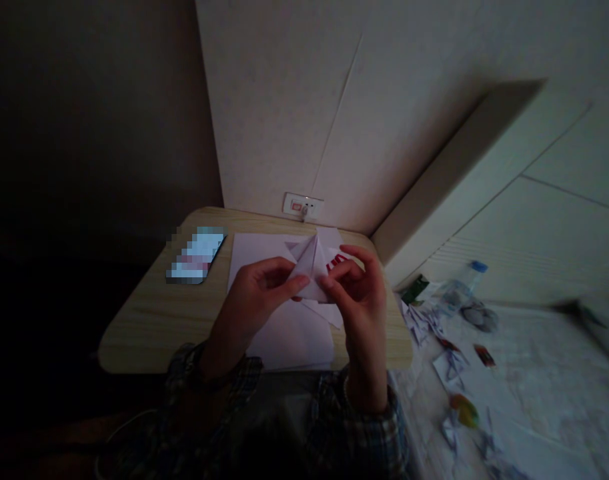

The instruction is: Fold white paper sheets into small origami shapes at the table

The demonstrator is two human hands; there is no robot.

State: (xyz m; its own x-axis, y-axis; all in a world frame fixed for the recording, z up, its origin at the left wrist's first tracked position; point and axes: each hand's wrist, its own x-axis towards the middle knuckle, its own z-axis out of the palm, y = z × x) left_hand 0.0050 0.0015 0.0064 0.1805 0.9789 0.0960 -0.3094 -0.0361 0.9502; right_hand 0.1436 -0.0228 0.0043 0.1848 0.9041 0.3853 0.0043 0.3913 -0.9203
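A folded white paper piece (311, 267), with a pointed top and several creases, is held up over the table between both hands. My left hand (257, 290) pinches its lower left part between thumb and fingers. On the lower right, my right hand (357, 287) grips it with thumb and index finger, the other fingers curled apart. Below lies a stack of white paper sheets (289, 340). Red print (335, 262) shows beside my right fingers; whether it is on the folded piece or on a paper behind it, I cannot tell.
A lit phone (197, 255) lies at the left of the wooden table (149, 327). A wall socket (303, 206) with a plug is behind. To the right, a bed (549, 387) bears a plastic bottle (457, 290), folded papers (421, 320) and small wrappers (484, 355).
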